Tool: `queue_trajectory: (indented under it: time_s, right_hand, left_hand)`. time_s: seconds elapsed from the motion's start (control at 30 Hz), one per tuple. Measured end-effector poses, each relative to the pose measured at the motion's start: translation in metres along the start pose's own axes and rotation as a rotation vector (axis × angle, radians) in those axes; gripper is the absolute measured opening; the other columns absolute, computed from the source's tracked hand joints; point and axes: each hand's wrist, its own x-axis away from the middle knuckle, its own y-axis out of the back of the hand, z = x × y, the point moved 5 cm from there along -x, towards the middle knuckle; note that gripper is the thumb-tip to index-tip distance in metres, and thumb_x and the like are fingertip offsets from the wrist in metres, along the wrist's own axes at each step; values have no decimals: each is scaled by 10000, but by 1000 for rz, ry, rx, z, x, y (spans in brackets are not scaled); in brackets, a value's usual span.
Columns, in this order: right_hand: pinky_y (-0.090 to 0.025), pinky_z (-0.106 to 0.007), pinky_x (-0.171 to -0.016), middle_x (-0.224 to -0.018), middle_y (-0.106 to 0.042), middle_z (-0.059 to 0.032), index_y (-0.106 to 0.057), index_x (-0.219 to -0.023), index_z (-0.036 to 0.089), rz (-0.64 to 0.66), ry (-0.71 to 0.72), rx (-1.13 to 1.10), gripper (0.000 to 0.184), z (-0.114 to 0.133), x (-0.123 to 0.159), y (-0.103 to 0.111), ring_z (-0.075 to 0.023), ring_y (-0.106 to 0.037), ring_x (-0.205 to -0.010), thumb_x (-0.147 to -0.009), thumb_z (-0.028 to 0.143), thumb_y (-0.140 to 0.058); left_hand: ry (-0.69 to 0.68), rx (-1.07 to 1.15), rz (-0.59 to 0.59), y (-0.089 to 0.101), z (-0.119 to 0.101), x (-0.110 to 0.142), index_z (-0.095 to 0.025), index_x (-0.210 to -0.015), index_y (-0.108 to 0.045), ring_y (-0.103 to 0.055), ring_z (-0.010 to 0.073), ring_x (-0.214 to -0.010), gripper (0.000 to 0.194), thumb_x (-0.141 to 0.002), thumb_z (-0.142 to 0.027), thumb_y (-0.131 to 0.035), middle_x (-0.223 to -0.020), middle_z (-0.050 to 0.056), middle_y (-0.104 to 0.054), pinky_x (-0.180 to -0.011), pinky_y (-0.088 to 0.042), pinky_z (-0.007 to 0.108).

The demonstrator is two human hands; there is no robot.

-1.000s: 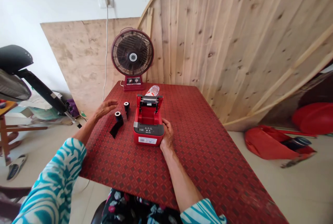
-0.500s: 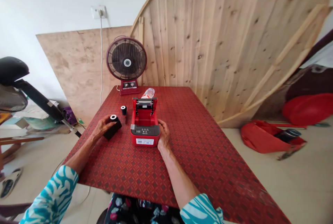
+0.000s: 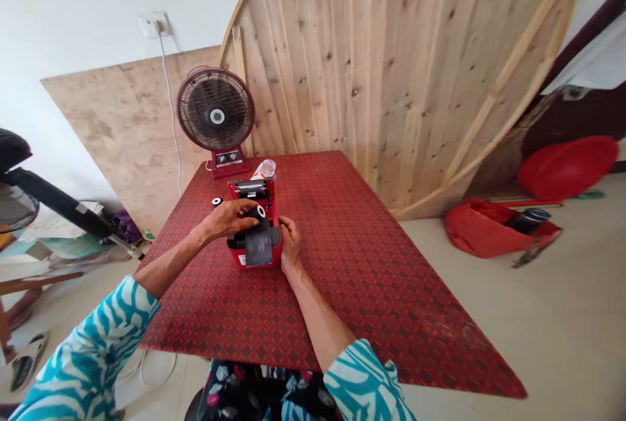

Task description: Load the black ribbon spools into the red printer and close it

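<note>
A small red printer (image 3: 276, 254) stands on the table with its lid (image 3: 250, 189) raised. My left hand (image 3: 225, 220) is closed on a black paper roll (image 3: 260, 214) with a white-ringed core, held over the printer's opening. A loose strip of black paper hangs from this roll down over the printer's front. My right hand (image 3: 292, 246) grips the printer's right side, its fingers partly hidden behind it. Just behind my left hand, a second black roll (image 3: 217, 202) stands on the table, partly covered. The inside of the printer is mostly hidden.
The table (image 3: 372, 290) has a red patterned cover. A dark red fan (image 3: 216, 115) stands at its back left, and a clear bottle (image 3: 265, 169) lies behind the printer. A large wooden board (image 3: 381, 69) leans behind; a red bag (image 3: 472, 232) sits on the floor at right.
My left hand has brought the roll from the table left of the printer to over its opening, the loose strip now across its front. My right hand stays at the printer's side. The view has shifted.
</note>
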Motion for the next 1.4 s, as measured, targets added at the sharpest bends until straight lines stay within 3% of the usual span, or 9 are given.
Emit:
queue_trajectory:
  time_s: [0.13, 0.3, 0.53, 0.63, 0.77, 0.83, 0.93, 1.13, 1.4]
  right_hand:
    - [-481, -324, -863, -988, -699, -36, -705, -1015, 211, -10, 11, -4, 333, 0, 1, -1, -200, -601, -984, -800, 413, -550]
    - [-482, -324, -872, -1010, -699, -38, -704, -987, 212, -23, 19, -7, 318, 2, 1, -2, -199, -595, -994, -787, 409, -555]
    - [-479, -336, -887, -1043, -696, -44, -697, -1001, 209, -19, -3, 10, 331, 1, 0, 0, -205, -591, -1014, -784, 414, -555]
    - [-476, -337, -895, -1052, -694, -45, -694, -1018, 209, -12, 1, 11, 337, 1, 1, 0, -204, -591, -1024, -794, 414, -551]
    - [-476, -338, -899, -1047, -697, -45, -693, -1028, 208, -1, 17, 8, 346, 2, 2, -1, -204, -595, -1024, -802, 427, -549]
    - [-476, -340, -895, -1040, -697, -43, -696, -1027, 209, 3, 9, 9, 354, 3, 2, -1, -203, -600, -1011, -803, 438, -545]
    - [-474, -340, -886, -1032, -695, -44, -698, -1024, 207, 5, -12, 12, 363, 3, 2, 0, -203, -603, -998, -804, 447, -538]
    - [-468, -339, -879, -1034, -694, -52, -694, -1014, 193, 2, 1, 17, 366, 7, 2, 1, -203, -602, -985, -786, 433, -539]
    - [-464, -333, -879, -1023, -700, -46, -696, -1024, 197, -5, -25, 21, 367, 5, 3, 2, -200, -602, -978, -785, 433, -548]
  left_hand:
    - [128, -230, 106, -6, 0, -16, -215, -1159, -702, -677, 214, -1020, 354, -820, -309, -657, -1112, 51, -731, -894, -492, 282]
    - [151, -484, 279, -22, 3, -36, -271, -1082, -739, -667, 253, -1065, 315, -771, -293, -691, -1111, 44, -738, -814, -477, 270]
    - [89, -419, 381, -30, 2, -46, -254, -912, -768, -691, 214, -937, 215, -764, -173, -636, -961, 18, -759, -758, -476, 239]
    - [13, -187, 268, -18, 0, -28, -244, -1026, -754, -674, 202, -1014, 250, -830, -279, -602, -1086, 11, -745, -870, -489, 248]
    - [50, 33, -100, 0, 9, 21, -203, -1165, -705, -658, 210, -1032, 434, -921, -481, -477, -1151, 53, -721, -910, -496, 296]
    - [29, 78, -189, -2, 11, 45, -207, -1168, -695, -648, 221, -1057, 477, -899, -554, -506, -1160, 69, -711, -927, -496, 316]
    - [-137, 59, -237, -15, 1, 69, -213, -1212, -655, -606, 249, -1167, 511, -836, -559, -626, -1238, 97, -672, -1026, -459, 373]
    - [-249, -127, -386, -26, -10, 70, -186, -1179, -630, -624, 228, -1104, 358, -890, -396, -616, -1152, 97, -695, -1041, -433, 408]
    - [-265, -231, -400, -24, -10, 59, -217, -997, -688, -675, 167, -978, 190, -955, -348, -557, -996, 40, -745, -1137, -325, 401]
